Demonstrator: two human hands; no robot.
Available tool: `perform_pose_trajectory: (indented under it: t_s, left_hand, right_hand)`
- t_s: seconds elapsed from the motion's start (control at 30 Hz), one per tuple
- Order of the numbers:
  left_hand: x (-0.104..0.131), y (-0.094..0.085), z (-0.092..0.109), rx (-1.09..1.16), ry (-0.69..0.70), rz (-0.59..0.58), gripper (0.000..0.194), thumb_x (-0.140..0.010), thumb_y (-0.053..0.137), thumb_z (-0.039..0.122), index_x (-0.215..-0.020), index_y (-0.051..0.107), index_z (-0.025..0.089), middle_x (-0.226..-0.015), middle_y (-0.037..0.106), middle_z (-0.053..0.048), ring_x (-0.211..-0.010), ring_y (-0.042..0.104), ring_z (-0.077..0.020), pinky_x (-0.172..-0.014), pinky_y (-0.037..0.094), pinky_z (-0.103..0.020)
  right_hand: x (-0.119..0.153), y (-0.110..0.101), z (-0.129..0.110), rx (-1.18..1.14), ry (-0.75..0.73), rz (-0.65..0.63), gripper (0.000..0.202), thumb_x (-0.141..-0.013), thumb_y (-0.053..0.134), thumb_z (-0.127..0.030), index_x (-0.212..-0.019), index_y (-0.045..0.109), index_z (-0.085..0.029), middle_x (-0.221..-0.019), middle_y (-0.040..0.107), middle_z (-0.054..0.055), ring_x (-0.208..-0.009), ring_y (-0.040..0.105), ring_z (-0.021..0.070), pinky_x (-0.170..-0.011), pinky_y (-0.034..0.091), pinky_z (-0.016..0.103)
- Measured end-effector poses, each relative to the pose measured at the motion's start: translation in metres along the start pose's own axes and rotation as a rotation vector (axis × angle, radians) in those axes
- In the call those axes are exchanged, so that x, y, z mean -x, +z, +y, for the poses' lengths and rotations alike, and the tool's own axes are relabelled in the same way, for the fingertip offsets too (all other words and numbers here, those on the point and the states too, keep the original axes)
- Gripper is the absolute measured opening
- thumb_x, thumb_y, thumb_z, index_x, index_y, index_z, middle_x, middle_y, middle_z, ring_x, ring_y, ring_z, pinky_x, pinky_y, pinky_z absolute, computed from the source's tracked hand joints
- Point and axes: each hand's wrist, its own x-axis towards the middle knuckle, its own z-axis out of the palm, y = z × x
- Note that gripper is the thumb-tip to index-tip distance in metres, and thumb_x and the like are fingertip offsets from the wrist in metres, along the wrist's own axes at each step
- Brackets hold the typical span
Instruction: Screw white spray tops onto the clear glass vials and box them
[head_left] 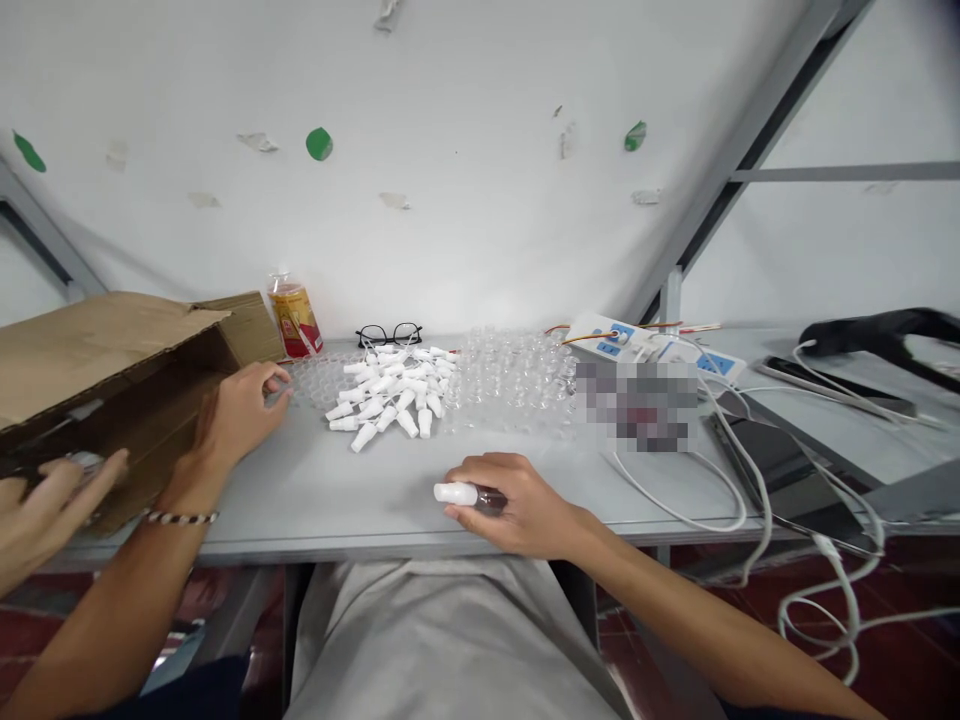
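My right hand (pixel 517 503) is wrapped round a small spray bottle (pixel 491 500), which lies sideways just above the table's front edge. Its white spray top points left; the dark-looking see-through body is partly hidden by my fingers. On the left, my left hand (pixel 247 410) rests by the box opening, fingers loosely curled, with a gap between thumb and forefinger and nothing visible in it. Just beyond it lie small clear plastic pieces (pixel 322 378). A pile of white spray tops (pixel 390 390) sits mid-table, beside many clear plastic bottles or caps (pixel 510 375).
Another person's hand (pixel 52 510) reaches in at the open cardboard box (pixel 112 350). Behind stand a red-and-yellow packet (pixel 296 318) and eyeglasses (pixel 390 334). At right are a power strip (pixel 611 337), white cables (pixel 757 480), a dark tablet-like device (pixel 795 480) and a black strap-like object (pixel 877 335).
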Motion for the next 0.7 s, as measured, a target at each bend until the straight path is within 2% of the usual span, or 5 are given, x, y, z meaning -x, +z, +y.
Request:
perform_pose_trajectory:
  t_s: [0.17, 0.33, 0.43, 0.6, 0.7]
  left_hand:
    - [0.014, -0.006, 0.050, 0.157, 0.107, 0.012, 0.019, -0.084, 0.054, 0.033, -0.095, 0.063, 0.019, -0.083, 0.061, -0.001, -0.070, 0.053, -0.0146, -0.069, 0.042, -0.027]
    - [0.045, -0.007, 0.124, 0.481, 0.509, -0.294, 0.023, -0.087, 0.056, 0.032, -0.107, 0.060, 0.022, -0.098, 0.063, -0.003, -0.077, 0.058, -0.0140, -0.072, 0.046, -0.027]
    - [0.057, -0.006, 0.145, 0.549, 0.647, -0.351, 0.022, -0.090, 0.052, 0.024, -0.110, 0.060, 0.022, -0.099, 0.064, -0.004, -0.078, 0.058, -0.0142, -0.070, 0.047, -0.026]
    - [0.063, 0.002, 0.145, 0.578, 0.744, -0.185, 0.018, -0.092, 0.054, 0.025, -0.108, 0.062, 0.020, -0.088, 0.067, -0.003, -0.075, 0.060, -0.0135, -0.067, 0.047, -0.025]
    - [0.060, 0.006, 0.140, 0.563, 0.770, 0.091, 0.013, -0.093, 0.054, 0.027, -0.097, 0.062, 0.019, -0.073, 0.066, -0.001, -0.065, 0.060, -0.0123, -0.062, 0.047, -0.024]
  right_hand:
    - [-0.001, 0.000, 0.000, 0.003, 0.024, -0.008, 0.016, -0.085, 0.059, -0.030, -0.080, 0.064, -0.015, -0.060, 0.056, -0.001, -0.051, 0.043, 0.0079, -0.051, 0.033, 0.020]
    - [-0.002, 0.001, 0.001, 0.034, 0.024, -0.055, 0.018, -0.086, 0.058, -0.030, -0.076, 0.061, -0.016, -0.059, 0.054, -0.002, -0.052, 0.042, 0.0085, -0.054, 0.032, 0.021]
    - [-0.002, 0.003, 0.003, 0.085, 0.001, -0.078, 0.025, -0.088, 0.055, -0.032, -0.068, 0.055, -0.016, -0.056, 0.049, -0.003, -0.053, 0.039, 0.0091, -0.055, 0.029, 0.023]
    - [-0.002, 0.003, 0.002, 0.136, 0.021, -0.141, 0.020, -0.088, 0.052, -0.026, -0.071, 0.055, -0.016, -0.060, 0.051, -0.002, -0.056, 0.040, 0.0104, -0.058, 0.029, 0.024]
    - [-0.003, 0.001, -0.001, 0.112, 0.107, -0.133, 0.017, -0.085, 0.057, -0.029, -0.074, 0.058, -0.016, -0.061, 0.051, -0.002, -0.055, 0.040, 0.0100, -0.056, 0.029, 0.023]
